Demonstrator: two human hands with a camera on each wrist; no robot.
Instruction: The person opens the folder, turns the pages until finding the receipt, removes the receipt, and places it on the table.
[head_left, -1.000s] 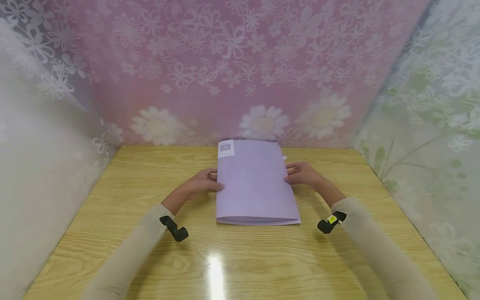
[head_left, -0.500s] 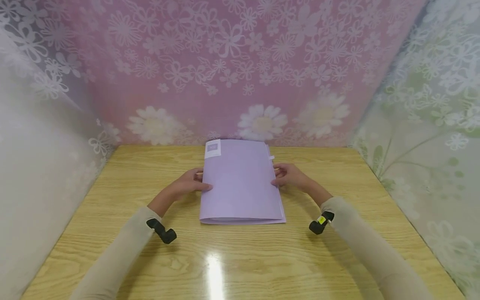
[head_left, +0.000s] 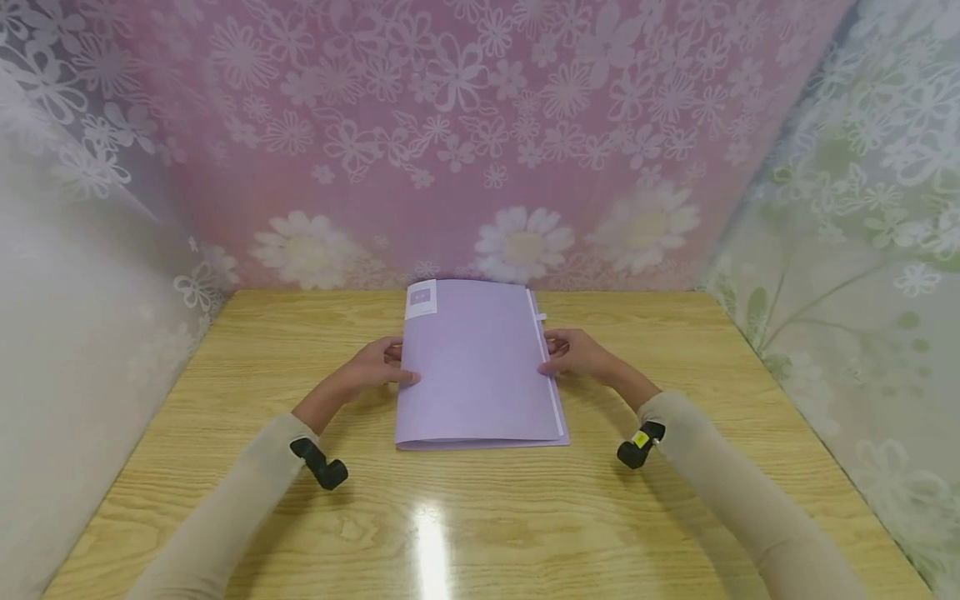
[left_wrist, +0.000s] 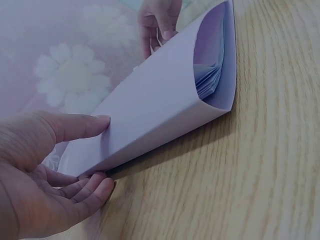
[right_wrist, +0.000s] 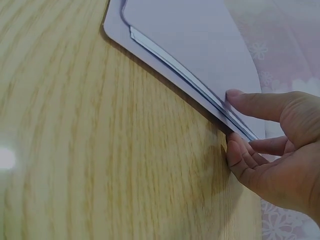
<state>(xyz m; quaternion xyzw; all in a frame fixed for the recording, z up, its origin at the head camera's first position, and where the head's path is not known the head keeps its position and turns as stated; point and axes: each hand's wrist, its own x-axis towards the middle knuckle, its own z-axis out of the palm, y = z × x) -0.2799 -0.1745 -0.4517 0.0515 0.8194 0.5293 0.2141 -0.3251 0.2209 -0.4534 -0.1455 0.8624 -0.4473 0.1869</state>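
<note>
A closed lilac folder (head_left: 476,367) with a white label (head_left: 421,298) at its far left corner lies on the table between both hands. My left hand (head_left: 371,367) grips its left, spine edge, thumb on the cover and fingers underneath. At the opposite edge my right hand (head_left: 577,357) pinches the folder, thumb on top and fingers below. In the left wrist view the near end of the folder (left_wrist: 150,100) gapes, with several layered sheets (left_wrist: 209,80) inside. White sheet edges (right_wrist: 175,65) show between the covers in the right wrist view.
The wood-grain table (head_left: 375,517) reaches back to a pink flowered backdrop (head_left: 450,125). Pale flowered sheets (head_left: 862,250) hang at both sides. A black camera mount (head_left: 321,463) sits on each wrist.
Both hands and the folder have shifted left in the head view. More of the white sheet edge shows along the folder's right side. Both hands keep their hold.
</note>
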